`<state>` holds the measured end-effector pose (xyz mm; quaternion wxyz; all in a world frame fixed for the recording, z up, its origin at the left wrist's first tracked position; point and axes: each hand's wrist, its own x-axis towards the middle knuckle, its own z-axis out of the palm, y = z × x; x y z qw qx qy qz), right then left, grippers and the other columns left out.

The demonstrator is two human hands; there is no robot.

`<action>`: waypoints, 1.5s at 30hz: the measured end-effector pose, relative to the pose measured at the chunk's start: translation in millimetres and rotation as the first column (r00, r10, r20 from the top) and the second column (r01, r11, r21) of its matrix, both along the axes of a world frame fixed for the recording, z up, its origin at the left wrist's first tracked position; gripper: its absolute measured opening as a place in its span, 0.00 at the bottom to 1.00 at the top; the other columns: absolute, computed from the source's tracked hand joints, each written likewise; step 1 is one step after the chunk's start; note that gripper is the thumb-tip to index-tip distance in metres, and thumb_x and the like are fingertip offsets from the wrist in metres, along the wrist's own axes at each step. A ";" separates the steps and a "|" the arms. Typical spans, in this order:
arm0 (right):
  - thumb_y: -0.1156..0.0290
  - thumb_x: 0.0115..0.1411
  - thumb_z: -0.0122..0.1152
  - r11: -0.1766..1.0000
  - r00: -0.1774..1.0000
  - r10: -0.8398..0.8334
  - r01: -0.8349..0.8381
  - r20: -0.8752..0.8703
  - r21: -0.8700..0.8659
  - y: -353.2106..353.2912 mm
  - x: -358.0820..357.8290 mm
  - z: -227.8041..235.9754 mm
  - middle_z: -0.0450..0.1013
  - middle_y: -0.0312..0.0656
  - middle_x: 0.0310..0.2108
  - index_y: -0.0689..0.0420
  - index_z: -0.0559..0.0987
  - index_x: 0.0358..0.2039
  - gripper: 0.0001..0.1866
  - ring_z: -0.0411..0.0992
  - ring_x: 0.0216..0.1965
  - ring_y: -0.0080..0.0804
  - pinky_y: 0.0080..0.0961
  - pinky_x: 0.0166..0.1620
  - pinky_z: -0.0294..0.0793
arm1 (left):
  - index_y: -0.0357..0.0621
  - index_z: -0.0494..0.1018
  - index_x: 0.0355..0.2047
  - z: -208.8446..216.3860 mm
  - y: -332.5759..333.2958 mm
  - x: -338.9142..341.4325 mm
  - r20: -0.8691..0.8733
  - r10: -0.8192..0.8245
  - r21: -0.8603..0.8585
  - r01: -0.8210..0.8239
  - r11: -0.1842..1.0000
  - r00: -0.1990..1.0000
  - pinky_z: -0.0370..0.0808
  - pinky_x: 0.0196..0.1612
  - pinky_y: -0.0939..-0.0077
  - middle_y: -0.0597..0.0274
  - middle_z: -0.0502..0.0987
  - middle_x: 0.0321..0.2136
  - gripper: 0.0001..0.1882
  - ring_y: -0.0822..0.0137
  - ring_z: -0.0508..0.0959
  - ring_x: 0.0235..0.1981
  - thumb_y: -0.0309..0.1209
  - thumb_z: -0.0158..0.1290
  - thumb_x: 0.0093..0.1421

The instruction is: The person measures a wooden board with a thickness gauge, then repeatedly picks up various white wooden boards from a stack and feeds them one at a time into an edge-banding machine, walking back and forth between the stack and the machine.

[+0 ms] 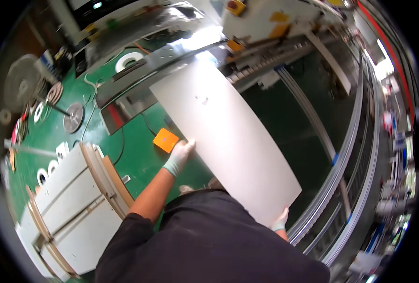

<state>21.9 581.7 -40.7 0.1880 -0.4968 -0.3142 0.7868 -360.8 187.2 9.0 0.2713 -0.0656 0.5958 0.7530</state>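
A long white panel (pixel 233 141) stretches from in front of my body toward the machine, its far end over the machine's metal table (pixel 138 85). My left hand (pixel 182 152), in a pale glove, grips the panel's left edge near its middle. At the near right corner my right hand (pixel 280 220), also gloved, is closed on the edge, with most of its fingers hidden under the panel. A small dark mark (pixel 201 99) shows on the panel's upper face.
An orange foot-pedal-like box (pixel 165 140) lies on the green floor by my left hand. White boards (pixel 72 203) are stacked at the lower left. Metal rails (pixel 341 174) run along the right. A pedestal fan (pixel 23 85) and several rolls of tape or edging stand at the far left.
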 end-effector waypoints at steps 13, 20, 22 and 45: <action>0.39 0.62 0.53 0.994 0.978 0.010 0.013 0.210 -0.108 9.6 -104.0 73.1 0.65 0.43 0.62 0.55 0.63 0.64 0.40 0.65 0.60 0.44 0.43 0.62 0.64 | 0.47 0.68 0.29 64.1 94.2 -74.0 0.218 0.448 -0.046 -0.450 0.892 0.867 0.70 0.25 0.77 0.70 0.70 0.22 0.18 0.73 0.73 0.23 0.47 0.53 0.66; 0.43 0.69 0.41 0.995 0.942 -0.091 0.095 0.322 0.003 60.7 -146.7 79.9 0.62 0.38 0.64 0.50 0.59 0.67 0.34 0.62 0.63 0.40 0.40 0.64 0.62 | 0.50 0.66 0.26 21.0 134.8 -112.6 0.286 0.385 -0.022 -0.395 0.918 0.878 0.68 0.26 0.80 0.75 0.65 0.21 0.19 0.77 0.67 0.22 0.48 0.52 0.66; 0.45 0.70 0.39 0.990 0.917 -0.136 0.115 0.375 0.078 74.4 -170.5 86.1 0.60 0.37 0.66 0.48 0.57 0.68 0.32 0.61 0.64 0.39 0.39 0.65 0.60 | 0.50 0.66 0.25 17.6 153.2 -120.1 0.269 0.384 -0.045 -0.387 0.921 0.883 0.67 0.26 0.79 0.75 0.63 0.21 0.19 0.77 0.66 0.22 0.48 0.52 0.67; 0.64 0.65 0.53 0.503 0.822 0.022 -0.501 0.570 0.704 291.5 -283.0 66.6 0.70 0.54 0.55 0.68 0.67 0.58 0.26 0.70 0.54 0.44 0.36 0.59 0.67 | 0.39 0.73 0.47 17.3 211.6 -171.7 -0.011 0.248 -0.013 -0.248 0.969 0.969 0.77 0.44 0.71 0.56 0.81 0.37 0.18 0.64 0.80 0.37 0.42 0.45 0.70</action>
